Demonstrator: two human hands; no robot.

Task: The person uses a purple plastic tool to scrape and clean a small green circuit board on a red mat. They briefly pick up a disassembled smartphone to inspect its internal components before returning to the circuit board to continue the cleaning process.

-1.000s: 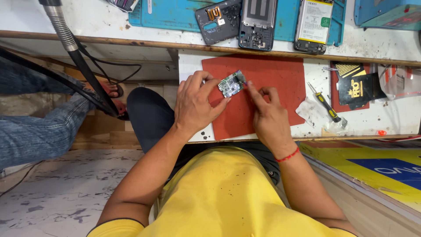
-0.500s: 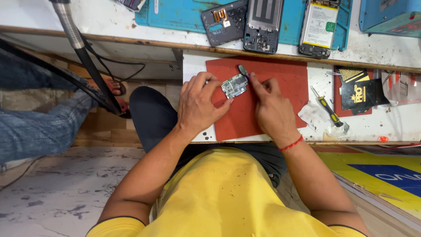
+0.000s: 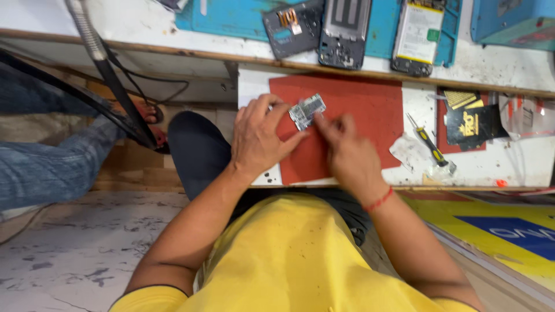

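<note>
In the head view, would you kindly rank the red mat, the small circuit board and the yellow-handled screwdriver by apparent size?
Largest to smallest:
1. red mat
2. yellow-handled screwdriver
3. small circuit board, pinched in the left hand
The last two look close; the screwdriver is longer, the board wider.

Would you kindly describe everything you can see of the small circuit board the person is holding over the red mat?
The small circuit board is a roughly rectangular, silvery-grey piece with metal shield plates and darker patches on its face. It is tilted, its upper right corner raised, above the red mat near the mat's upper left part. The left hand pinches its left edge with fingertips, while the right hand, blurred, meets its lower right edge. Finer parts are too small to tell.
</note>
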